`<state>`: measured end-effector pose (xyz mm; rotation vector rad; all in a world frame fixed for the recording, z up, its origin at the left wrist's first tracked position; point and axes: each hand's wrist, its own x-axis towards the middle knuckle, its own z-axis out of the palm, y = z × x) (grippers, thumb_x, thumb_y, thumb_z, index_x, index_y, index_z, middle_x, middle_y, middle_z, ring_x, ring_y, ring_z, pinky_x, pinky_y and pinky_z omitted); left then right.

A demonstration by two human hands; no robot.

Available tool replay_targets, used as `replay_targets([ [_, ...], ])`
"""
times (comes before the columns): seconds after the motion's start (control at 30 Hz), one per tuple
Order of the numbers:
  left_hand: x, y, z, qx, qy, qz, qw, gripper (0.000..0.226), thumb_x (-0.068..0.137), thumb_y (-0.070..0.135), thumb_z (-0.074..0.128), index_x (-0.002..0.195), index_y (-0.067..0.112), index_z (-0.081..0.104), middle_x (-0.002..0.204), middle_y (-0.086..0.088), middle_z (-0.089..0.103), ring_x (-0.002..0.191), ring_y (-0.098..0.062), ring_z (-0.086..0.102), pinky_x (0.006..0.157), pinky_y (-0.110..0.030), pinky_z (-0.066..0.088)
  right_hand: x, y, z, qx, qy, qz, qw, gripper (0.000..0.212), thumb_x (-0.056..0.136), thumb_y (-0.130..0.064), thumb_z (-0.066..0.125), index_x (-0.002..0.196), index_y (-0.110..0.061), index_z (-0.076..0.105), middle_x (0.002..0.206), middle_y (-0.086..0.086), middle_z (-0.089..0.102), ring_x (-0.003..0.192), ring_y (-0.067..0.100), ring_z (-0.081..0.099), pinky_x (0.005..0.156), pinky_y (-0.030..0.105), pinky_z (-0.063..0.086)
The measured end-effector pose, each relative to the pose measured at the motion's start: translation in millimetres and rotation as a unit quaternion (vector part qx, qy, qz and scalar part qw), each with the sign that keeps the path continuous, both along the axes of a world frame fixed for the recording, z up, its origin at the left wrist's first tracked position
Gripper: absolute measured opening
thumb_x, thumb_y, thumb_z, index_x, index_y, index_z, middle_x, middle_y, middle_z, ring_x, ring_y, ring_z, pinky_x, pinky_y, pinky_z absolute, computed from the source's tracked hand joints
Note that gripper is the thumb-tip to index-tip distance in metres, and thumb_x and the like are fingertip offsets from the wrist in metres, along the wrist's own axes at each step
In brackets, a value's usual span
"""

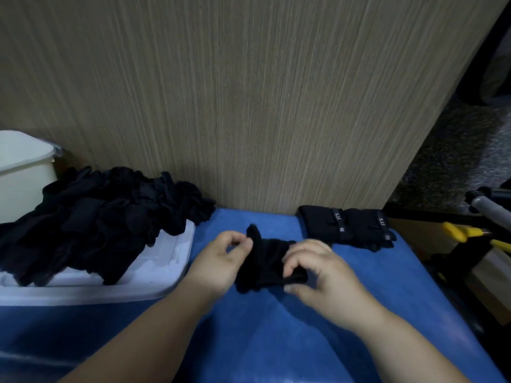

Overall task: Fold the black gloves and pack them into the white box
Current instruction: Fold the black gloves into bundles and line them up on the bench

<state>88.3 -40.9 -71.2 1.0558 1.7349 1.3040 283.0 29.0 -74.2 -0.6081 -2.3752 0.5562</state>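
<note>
A wood-grain panel [249, 106] rises behind the blue table [276, 341], whose left edge carries the white box [166, 272], heaped with a pile of black gloves [91, 217]. Near the table's middle, your left hand [218, 261] pinches one end of a black glove [265, 261] and your right hand [323, 272] grips the other end with curled fingers, the glove bunched between them. Two folded gloves [345, 228] lie side by side at the far right corner, touching each other.

The white box [171, 255], at eight o'clock, is cut off by the edge and largely covered by the piled gloves [96, 217].
</note>
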Motion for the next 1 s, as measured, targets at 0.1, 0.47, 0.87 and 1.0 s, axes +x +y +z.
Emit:
replay_targets([
  [0.1,-1.1,-4.1,-4.1,-0.072,0.197,-0.025,0.977,0.014,0.089,0.038,0.060,0.098,0.029,0.055,0.112,0.010,0.051,0.097,-0.006,0.053,0.077,-0.017,0.038,8.7,0.4,-2.4,-0.055,-0.124,0.029,0.990,0.028,0.063,-0.048,0.076,0.084,-0.035,0.064,0.096,-0.020,0.061,0.106,0.000,0.050,0.092,0.016,0.038],
  [0.47,6.3,-6.8,-10.3,-0.031,0.289,-0.105,0.951,0.019,0.092,0.031,0.059,0.110,0.033,0.055,0.115,0.015,0.051,0.109,-0.001,0.048,0.093,-0.014,0.038,-0.3,-6.5,-6.9,-0.134,-0.129,-0.227,0.956,0.015,0.086,-0.046,0.062,0.094,-0.035,0.056,0.095,-0.013,0.052,0.087,0.005,0.054,0.078,0.019,0.043],
  [0.87,13.9,-12.4,-19.0,-0.125,0.489,-0.277,0.817,0.060,0.100,0.051,0.019,0.152,0.033,-0.003,0.156,0.017,-0.022,0.139,-0.002,-0.028,0.116,-0.034,-0.017,-0.9,-1.8,-3.1,-0.215,-0.167,-0.262,0.926,0.038,0.085,-0.032,0.063,0.119,-0.035,0.046,0.071,-0.008,0.062,0.072,0.007,0.058,0.060,0.023,0.042],
  [1.0,13.1,-12.7,-20.2,-0.129,0.482,-0.278,0.821,0.059,0.100,0.052,0.020,0.151,0.037,-0.004,0.158,0.017,-0.015,0.141,-0.003,-0.025,0.116,-0.035,-0.017,0.3,0.3,-1.1,-0.211,-0.135,-0.296,0.922,0.045,0.087,-0.049,0.058,0.125,-0.031,0.040,0.075,-0.011,0.059,0.082,0.011,0.059,0.063,0.026,0.042],
])
